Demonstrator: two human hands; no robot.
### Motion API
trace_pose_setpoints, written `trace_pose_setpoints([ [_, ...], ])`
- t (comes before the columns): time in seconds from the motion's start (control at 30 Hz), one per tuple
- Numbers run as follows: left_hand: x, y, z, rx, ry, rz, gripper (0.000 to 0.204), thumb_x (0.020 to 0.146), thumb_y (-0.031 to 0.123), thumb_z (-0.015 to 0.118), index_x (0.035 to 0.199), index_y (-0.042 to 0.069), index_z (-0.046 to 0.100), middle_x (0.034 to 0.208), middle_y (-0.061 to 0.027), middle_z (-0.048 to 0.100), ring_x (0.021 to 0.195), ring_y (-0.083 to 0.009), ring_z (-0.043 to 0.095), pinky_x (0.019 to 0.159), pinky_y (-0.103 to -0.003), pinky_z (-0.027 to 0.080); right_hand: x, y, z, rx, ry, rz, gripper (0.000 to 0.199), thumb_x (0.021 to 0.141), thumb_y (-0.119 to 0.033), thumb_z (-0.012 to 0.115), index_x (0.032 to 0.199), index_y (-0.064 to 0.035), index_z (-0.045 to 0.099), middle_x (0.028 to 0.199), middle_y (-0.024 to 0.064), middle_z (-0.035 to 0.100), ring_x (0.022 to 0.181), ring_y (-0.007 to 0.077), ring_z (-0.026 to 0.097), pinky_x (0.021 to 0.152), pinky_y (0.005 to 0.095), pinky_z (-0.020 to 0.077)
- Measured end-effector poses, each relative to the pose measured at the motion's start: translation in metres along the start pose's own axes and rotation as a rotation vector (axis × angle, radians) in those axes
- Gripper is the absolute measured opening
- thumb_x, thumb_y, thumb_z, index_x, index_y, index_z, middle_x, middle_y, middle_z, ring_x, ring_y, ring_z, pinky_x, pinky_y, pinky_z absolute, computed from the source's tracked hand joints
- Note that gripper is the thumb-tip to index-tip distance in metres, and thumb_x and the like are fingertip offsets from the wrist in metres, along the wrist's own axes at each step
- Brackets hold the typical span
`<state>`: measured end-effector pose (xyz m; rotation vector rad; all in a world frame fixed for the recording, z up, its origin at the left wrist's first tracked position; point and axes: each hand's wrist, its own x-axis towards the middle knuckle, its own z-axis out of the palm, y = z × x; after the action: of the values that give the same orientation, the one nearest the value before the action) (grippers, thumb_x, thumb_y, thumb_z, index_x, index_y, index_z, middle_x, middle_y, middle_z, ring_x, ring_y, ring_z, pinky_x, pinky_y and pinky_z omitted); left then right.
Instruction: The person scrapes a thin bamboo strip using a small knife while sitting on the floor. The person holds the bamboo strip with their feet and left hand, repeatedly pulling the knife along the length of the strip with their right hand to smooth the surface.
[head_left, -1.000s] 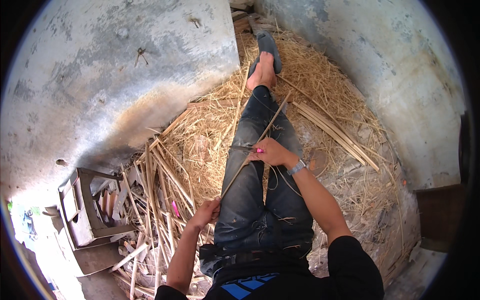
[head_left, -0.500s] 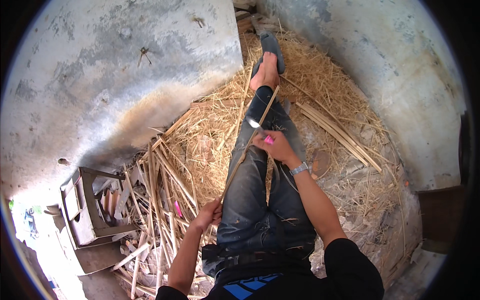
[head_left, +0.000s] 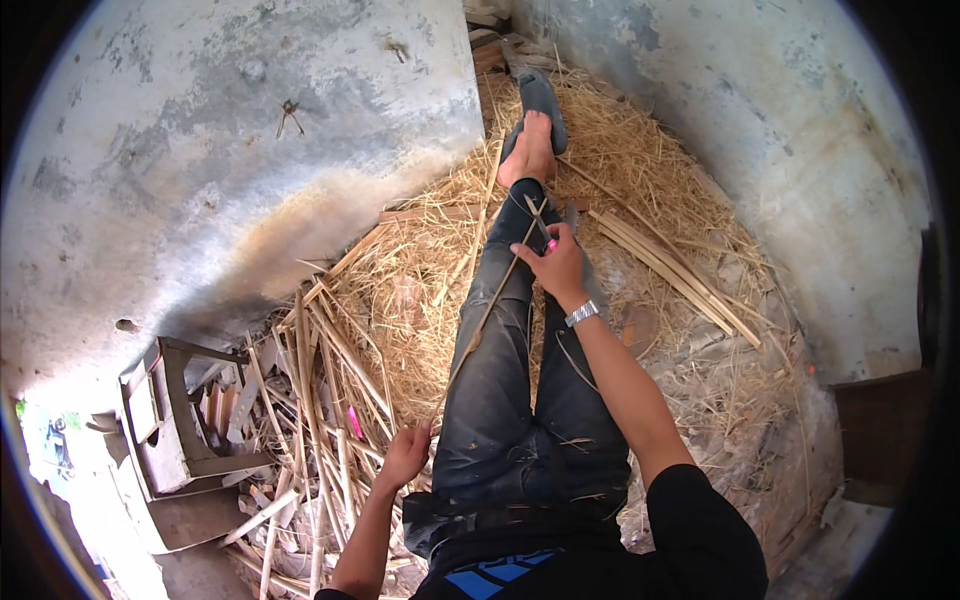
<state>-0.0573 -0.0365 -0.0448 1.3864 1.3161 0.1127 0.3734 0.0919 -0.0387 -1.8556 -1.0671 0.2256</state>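
A thin bamboo strip (head_left: 480,326) lies slantwise along my outstretched legs (head_left: 487,415). My left hand (head_left: 406,456), beside my left thigh, is closed on the strip's near end. Near my shins, my right hand (head_left: 556,266) grips a knife with a pink handle (head_left: 551,246). Its pointed blade (head_left: 537,215) angles up and away, crossing the strip close to its far end. The thumb of that hand rests against the strip. Most of the knife's handle is hidden in my fingers.
Pale shavings (head_left: 610,130) cover the floor around my sandalled feet. Split bamboo strips (head_left: 670,270) lie to the right, and a pile of sticks (head_left: 320,390) to the left. A broken wooden frame (head_left: 190,465) stands at far left. Stained walls (head_left: 330,150) rise ahead on both sides.
My right hand has moved away from me along the strip, bringing the knife nearer the strip's far end. My left hand has shifted slightly down and left.
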Motion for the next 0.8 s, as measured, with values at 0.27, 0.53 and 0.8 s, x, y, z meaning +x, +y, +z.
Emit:
trace_pose_setpoints([
  [0.27,-0.01,-0.016,-0.011,-0.108,-0.04,-0.048,0.066,0.112,0.051,0.045,0.064,0.006,0.053,0.055,-0.0011,0.048,0.052,-0.0127,0.046,0.051,-0.034,0.038,0.006,-0.015,-0.024,-0.068,-0.148,-0.032,0.04,0.104,-0.042,0.061,0.097,-0.0041,0.069,0.082,0.0185,0.069,0.079,0.0398,0.069,0.069,0.0462,0.0531],
  [0.53,-0.011,-0.002,-0.013,-0.51,-0.246,-0.172,0.055,0.113,0.049,0.046,0.07,0.016,0.038,0.062,0.0059,0.029,0.05,-0.0092,0.026,0.047,-0.029,0.022,-0.096,-0.06,-0.042,-0.252,-0.804,-0.298,0.041,0.106,-0.044,0.056,0.105,-0.0042,0.063,0.074,0.0221,0.069,0.064,0.0415,0.069,0.058,0.055,0.0533],
  [0.8,-0.013,0.002,-0.013,-0.429,-0.196,-0.144,0.056,0.113,0.05,0.047,0.07,0.016,0.039,0.062,0.0055,0.031,0.05,-0.0091,0.028,0.047,-0.029,0.023,-0.033,-0.014,-0.02,-0.418,-0.419,-0.178,0.057,0.107,-0.052,0.051,0.086,-0.0019,0.07,0.068,0.0222,0.069,0.065,0.0411,0.071,0.06,0.052,0.0574],
])
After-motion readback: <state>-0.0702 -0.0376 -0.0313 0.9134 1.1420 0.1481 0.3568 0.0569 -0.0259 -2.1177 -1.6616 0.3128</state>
